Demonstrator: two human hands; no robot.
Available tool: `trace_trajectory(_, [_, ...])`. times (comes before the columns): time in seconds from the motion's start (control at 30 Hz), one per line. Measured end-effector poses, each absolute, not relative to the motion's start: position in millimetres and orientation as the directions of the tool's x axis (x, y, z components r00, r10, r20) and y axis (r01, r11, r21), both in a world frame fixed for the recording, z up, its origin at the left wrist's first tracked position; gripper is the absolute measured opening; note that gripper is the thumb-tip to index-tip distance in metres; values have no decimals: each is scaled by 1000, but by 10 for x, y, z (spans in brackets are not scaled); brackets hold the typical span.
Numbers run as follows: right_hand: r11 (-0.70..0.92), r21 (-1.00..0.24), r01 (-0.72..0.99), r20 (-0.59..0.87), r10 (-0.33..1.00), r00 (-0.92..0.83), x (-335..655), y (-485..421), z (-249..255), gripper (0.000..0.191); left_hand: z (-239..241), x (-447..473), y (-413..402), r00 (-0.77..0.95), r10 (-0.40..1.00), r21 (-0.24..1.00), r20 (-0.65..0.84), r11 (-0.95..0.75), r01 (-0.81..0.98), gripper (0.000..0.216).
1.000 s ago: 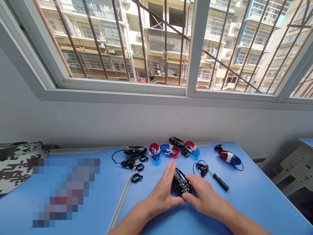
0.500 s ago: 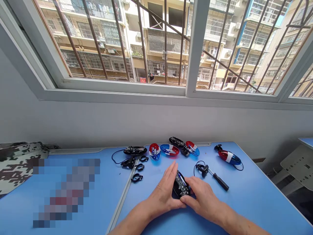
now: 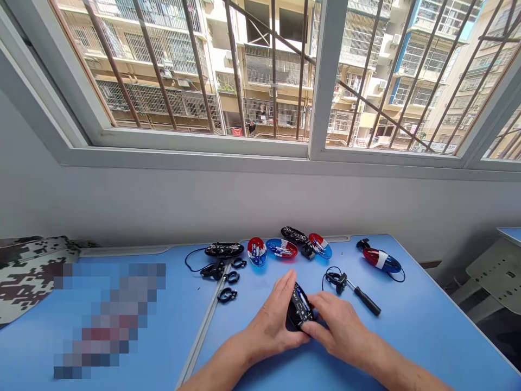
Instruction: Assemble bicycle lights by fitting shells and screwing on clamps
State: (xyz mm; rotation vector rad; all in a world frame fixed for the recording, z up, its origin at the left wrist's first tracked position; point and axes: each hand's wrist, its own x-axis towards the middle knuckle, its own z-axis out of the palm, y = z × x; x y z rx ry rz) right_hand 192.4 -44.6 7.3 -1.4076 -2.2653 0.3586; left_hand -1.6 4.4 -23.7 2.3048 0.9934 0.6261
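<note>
Between my two hands is a black oval light housing [image 3: 300, 308], tilted, its inner side with a circuit board facing up. My left hand [image 3: 272, 317] is closed along its left side, thumb at the near end. From the right, my right hand [image 3: 336, 326] grips the same housing with thumb and fingers at its near right edge. The underside of the housing is hidden. Just right of my hands lie a black-handled screwdriver [image 3: 367, 301] and a black clamp with a cable [image 3: 337, 281].
Red-and-blue clear covers [image 3: 281, 248] lie at the back, beside other black housings [image 3: 224, 250]. Several black ring clamps [image 3: 227, 295] sit near the table seam. An assembled red-white-blue light [image 3: 381, 260] is at the right. Camouflage fabric [image 3: 32, 277] lies at the far left.
My right thumb and fingers have shifted slightly on the housing's near right edge. The housing stays in both hands; the view has moved a little.
</note>
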Motion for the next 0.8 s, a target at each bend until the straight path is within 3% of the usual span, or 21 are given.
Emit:
trace_trajectory(0.2, [626, -390, 676, 613, 724, -317, 2015, -304, 15, 26, -225, -10, 31, 634, 749, 635, 190, -587, 503, 117])
trace_trajectory(0.8, [670, -315, 672, 623, 680, -386, 1922, -261, -129, 29, -274, 39, 46, 648, 730, 640, 217, -608, 470, 138])
